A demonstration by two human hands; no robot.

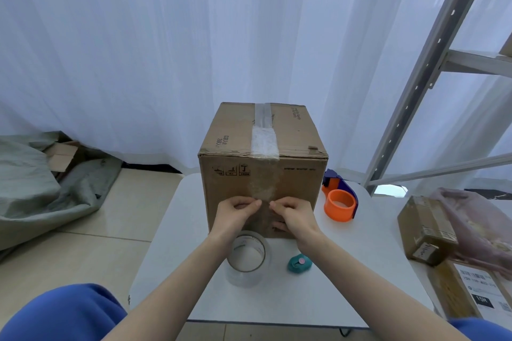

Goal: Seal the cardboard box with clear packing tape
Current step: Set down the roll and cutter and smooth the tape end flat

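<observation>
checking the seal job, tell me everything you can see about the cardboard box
The brown corrugated cardboard box stands upright on the white table, flaps closed. A strip of clear packing tape runs along the top seam and folds down over the near face, looking wrinkled. Printed handling symbols sit at the near face's upper left. The left hand and right hand pinch at the tape's lower end against the front.

On the white table stood one large cardboard box, one roll of clear tape, one orange dispenser and one small teal cutter, while two smaller parcels lay at the right, and two hands were raised.
</observation>
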